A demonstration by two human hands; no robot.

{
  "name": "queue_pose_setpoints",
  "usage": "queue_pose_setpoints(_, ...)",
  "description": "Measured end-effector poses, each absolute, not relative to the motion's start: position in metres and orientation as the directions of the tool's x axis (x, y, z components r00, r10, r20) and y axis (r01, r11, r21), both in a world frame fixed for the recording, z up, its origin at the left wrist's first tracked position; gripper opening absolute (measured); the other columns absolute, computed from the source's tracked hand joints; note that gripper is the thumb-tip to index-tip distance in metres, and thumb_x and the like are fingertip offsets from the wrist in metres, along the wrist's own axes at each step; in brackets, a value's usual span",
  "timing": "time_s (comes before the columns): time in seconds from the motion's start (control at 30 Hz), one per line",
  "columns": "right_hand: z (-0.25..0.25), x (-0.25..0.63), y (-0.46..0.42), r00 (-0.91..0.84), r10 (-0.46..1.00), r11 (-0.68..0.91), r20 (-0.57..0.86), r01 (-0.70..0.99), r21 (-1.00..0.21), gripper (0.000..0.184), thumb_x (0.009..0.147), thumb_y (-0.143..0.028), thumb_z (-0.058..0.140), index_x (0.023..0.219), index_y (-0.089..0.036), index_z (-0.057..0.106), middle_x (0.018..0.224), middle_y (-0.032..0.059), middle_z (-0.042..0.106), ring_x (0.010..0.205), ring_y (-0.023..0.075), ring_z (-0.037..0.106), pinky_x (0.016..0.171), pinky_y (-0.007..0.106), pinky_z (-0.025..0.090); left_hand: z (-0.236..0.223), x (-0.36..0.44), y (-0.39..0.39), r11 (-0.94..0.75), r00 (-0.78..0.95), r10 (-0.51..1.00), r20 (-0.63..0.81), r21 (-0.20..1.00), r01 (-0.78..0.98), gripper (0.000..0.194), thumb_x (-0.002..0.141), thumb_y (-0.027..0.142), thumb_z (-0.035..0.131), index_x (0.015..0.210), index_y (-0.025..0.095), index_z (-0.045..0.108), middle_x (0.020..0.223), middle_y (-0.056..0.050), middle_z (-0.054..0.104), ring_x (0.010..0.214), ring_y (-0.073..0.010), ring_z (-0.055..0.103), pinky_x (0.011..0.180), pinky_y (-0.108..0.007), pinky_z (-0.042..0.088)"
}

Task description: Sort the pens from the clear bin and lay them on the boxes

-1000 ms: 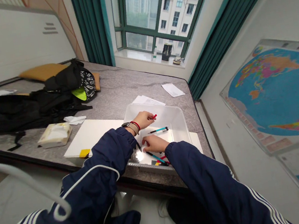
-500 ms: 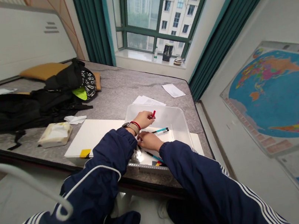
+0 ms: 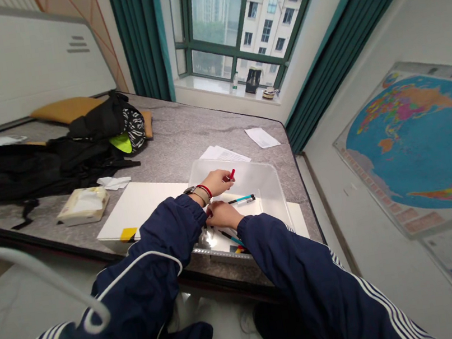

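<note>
Over the clear plastic box [image 3: 267,177], my left hand [image 3: 216,182] is closed on a short red stick-like piece [image 3: 232,175], whose exact kind I cannot make out. A watch and a red bracelet [image 3: 204,189] circle that wrist. My right hand [image 3: 223,215] is just below, its fingers pinched together close to the left wrist; what they hold, if anything, is hidden. Inside the box, a teal pen [image 3: 242,198] lies beyond my right hand. Another teal pen [image 3: 233,238] lies nearer, partly covered by my right sleeve.
White boards or boxes [image 3: 145,196] extend left from under the box. A tissue pack [image 3: 84,206], a black backpack [image 3: 38,166] and papers [image 3: 262,137] lie on the grey bed surface [image 3: 186,127]. A white cable-like loop [image 3: 56,285] hangs at lower left.
My right hand has shifted slightly left and up, closer to the left wrist. The left hand keeps the red piece in almost the same place.
</note>
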State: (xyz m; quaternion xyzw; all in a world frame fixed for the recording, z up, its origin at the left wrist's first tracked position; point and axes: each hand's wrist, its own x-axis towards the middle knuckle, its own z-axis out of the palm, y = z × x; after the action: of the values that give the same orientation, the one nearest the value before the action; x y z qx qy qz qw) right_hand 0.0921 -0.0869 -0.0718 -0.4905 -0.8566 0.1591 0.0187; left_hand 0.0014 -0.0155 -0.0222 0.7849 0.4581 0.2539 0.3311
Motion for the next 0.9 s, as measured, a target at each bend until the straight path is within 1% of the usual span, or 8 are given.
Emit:
queue_pose_setpoints(0.13,-0.073,0.092,-0.088,-0.507,0.849,0.452,-0.148,0.842,-0.294,0.026,0.077,-0.037,0.065,0.091,-0.017,0.072,0.086,0.0098,0.073,0.078,0.0211,0.067,0.065,0.025,0.043,-0.026,0.002,-0.012,-0.348,0.452,0.887,0.098,0.785,0.512,0.019,0.078,0.023,0.064,0.095,0.015,0.071,0.079,-0.005,0.074,0.075,-0.0164,0.069,0.073,-0.025,0.052)
queue_pose_setpoints(0.23,-0.073,0.092,-0.089,-0.511,0.845,0.45,-0.16,0.839,-0.306,0.027,0.074,-0.038,0.068,0.09,-0.017,0.072,0.083,0.009,0.073,0.075,0.021,0.066,0.064,0.025,0.042,-0.026,0.003,-0.013,-0.288,0.443,0.894,0.066,0.842,0.456,0.018,0.08,0.023,0.062,0.094,0.014,0.07,0.082,-0.006,0.075,0.076,-0.0161,0.07,0.069,-0.024,0.053)
queue_pose_setpoints(0.37,-0.073,0.093,-0.088,-0.501,0.85,0.425,-0.165,0.836,-0.349,0.028,0.076,-0.039,0.068,0.093,-0.017,0.072,0.086,0.0088,0.073,0.077,0.0198,0.066,0.067,0.024,0.044,-0.02,0.006,-0.016,-0.167,0.43,0.903,-0.011,0.912,0.373,0.019,0.086,0.029,0.056,0.091,0.013,0.066,0.094,-0.01,0.075,0.078,-0.0169,0.071,0.062,-0.023,0.053)
queue_pose_setpoints(0.5,-0.074,0.094,-0.085,-0.504,0.854,0.418,-0.131,0.813,-0.404,0.034,0.076,-0.034,0.068,0.105,-0.017,0.071,0.09,0.0072,0.074,0.081,0.0188,0.067,0.072,0.023,0.045,-0.015,0.007,-0.018,-0.107,0.412,0.91,-0.049,0.932,0.346,0.024,0.089,0.034,0.054,0.092,0.013,0.064,0.095,-0.011,0.075,0.077,-0.0168,0.071,0.06,-0.023,0.053)
queue_pose_setpoints(0.57,-0.073,0.095,-0.084,-0.518,0.846,0.436,-0.123,0.807,-0.397,0.027,0.077,-0.031,0.066,0.1,-0.017,0.073,0.088,0.007,0.075,0.081,0.0192,0.067,0.073,0.023,0.046,-0.013,0.007,-0.019,-0.108,0.402,0.914,-0.045,0.931,0.349,0.024,0.089,0.035,0.053,0.092,0.013,0.064,0.095,-0.011,0.075,0.077,-0.0163,0.071,0.061,-0.023,0.053)
queue_pose_setpoints(0.67,-0.067,0.097,-0.08,-0.53,0.84,0.451,-0.118,0.803,-0.39,0.019,0.079,-0.027,0.064,0.09,-0.017,0.076,0.088,0.0072,0.075,0.083,0.0196,0.068,0.074,0.024,0.046,-0.012,0.006,-0.018,-0.146,0.379,0.926,-0.007,0.915,0.375,0.023,0.09,0.033,0.052,0.091,0.014,0.064,0.093,-0.01,0.075,0.076,-0.016,0.071,0.063,-0.023,0.053)
queue_pose_setpoints(0.8,-0.052,0.11,-0.07,-0.482,0.861,0.375,-0.159,0.816,-0.44,0.019,0.079,-0.021,0.064,0.092,-0.017,0.076,0.091,0.0054,0.076,0.084,0.0178,0.068,0.074,0.022,0.046,-0.011,0.003,-0.014,-0.274,0.293,0.944,0.15,0.849,0.451,0.022,0.091,0.031,0.051,0.091,0.015,0.065,0.092,-0.007,0.076,0.081,-0.0158,0.07,0.073,-0.025,0.052)
queue_pose_setpoints(0.9,-0.042,0.13,-0.061,-0.442,0.883,0.33,-0.16,0.826,-0.458,0.019,0.077,-0.018,0.065,0.092,-0.017,0.076,0.089,0.0044,0.075,0.083,0.0168,0.067,0.073,0.022,0.045,-0.011,0.002,-0.009,-0.306,0.216,0.951,0.221,0.776,0.551,0.022,0.092,0.03,0.05,0.088,0.015,0.065,0.093,-0.007,0.076,0.085,-0.0172,0.069,0.08,-0.027,0.051)
